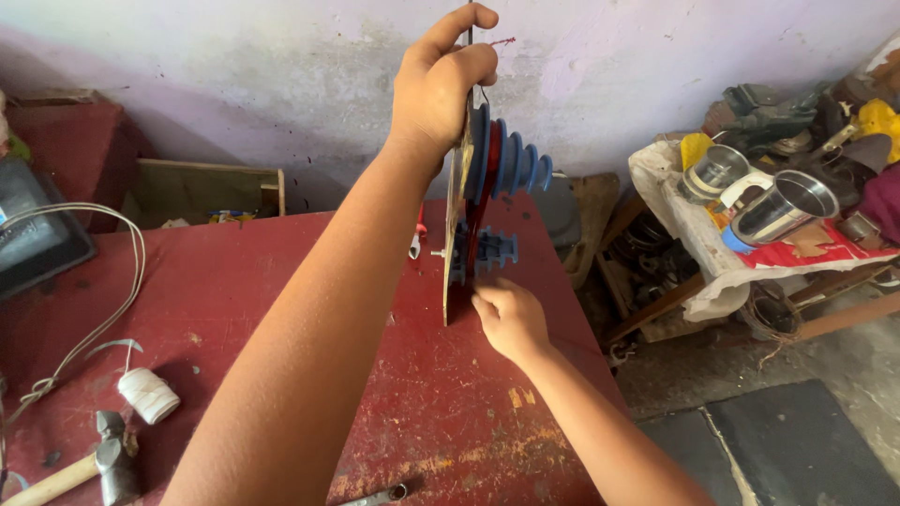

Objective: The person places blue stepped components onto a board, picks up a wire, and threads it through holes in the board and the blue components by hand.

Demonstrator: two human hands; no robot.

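Near the far right edge of the red table (234, 281), the left hand (441, 84) gripped the upright plate (454, 234) of blue stepped pulleys (511, 159) by its top, while the right hand (506, 319) pinched at its lower edge.

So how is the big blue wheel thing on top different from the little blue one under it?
The upper blue stepped pulley is larger with more steps; the lower blue pulley is smaller with fewer. The upper one sits by the left hand gripping the board's top; the lower one is just above the right hand. Both are blue, ridged and stick out sideways from the upright board.
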